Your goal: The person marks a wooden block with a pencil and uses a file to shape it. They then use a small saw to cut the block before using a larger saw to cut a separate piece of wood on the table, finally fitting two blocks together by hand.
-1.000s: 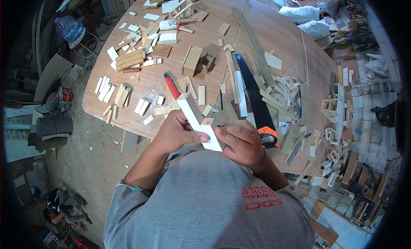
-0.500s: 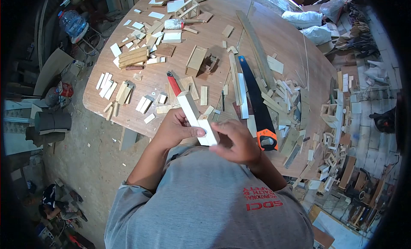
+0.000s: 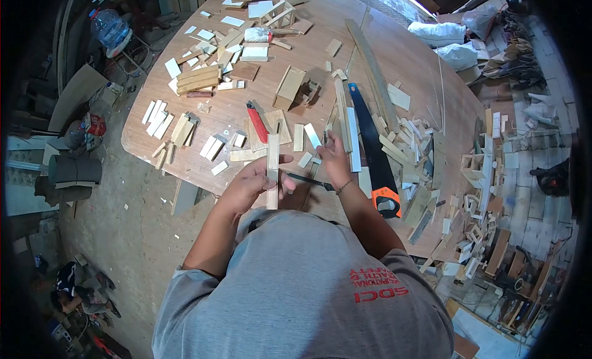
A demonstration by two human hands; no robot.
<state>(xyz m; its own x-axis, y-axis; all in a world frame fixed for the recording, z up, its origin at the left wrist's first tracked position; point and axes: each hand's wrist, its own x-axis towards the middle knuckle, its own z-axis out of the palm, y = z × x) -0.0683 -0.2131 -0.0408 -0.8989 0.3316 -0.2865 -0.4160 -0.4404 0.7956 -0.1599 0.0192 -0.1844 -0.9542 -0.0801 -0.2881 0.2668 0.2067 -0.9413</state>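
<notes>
In my left hand (image 3: 250, 185) a pale wooden strip (image 3: 272, 172) stands lengthwise, held between thumb and fingers in front of my shirt. My right hand (image 3: 335, 161) reaches over the table, its fingers bent around a slim dark pencil (image 3: 325, 137) that they partly hide. Right beside that thumb lies a short white-faced block (image 3: 312, 136). A thin black tool (image 3: 311, 181) lies between my two hands. Ahead of my left hand, a red-handled cutter (image 3: 256, 122) rests by thin wooden boards (image 3: 277, 126).
A black handsaw with an orange handle (image 3: 386, 200) lies right of my right hand, by long strips (image 3: 343, 115). A small wooden box (image 3: 288, 87) stands farther back. Wood offcuts (image 3: 198, 79) cover the far left of the brown table (image 3: 246, 4). A person (image 3: 80, 290) is low at the left.
My right hand has left the wood pieces and moved forward to the pencil. The left hand has turned one strip upright, edge toward me. A white-faced block now lies by the right thumb.
</notes>
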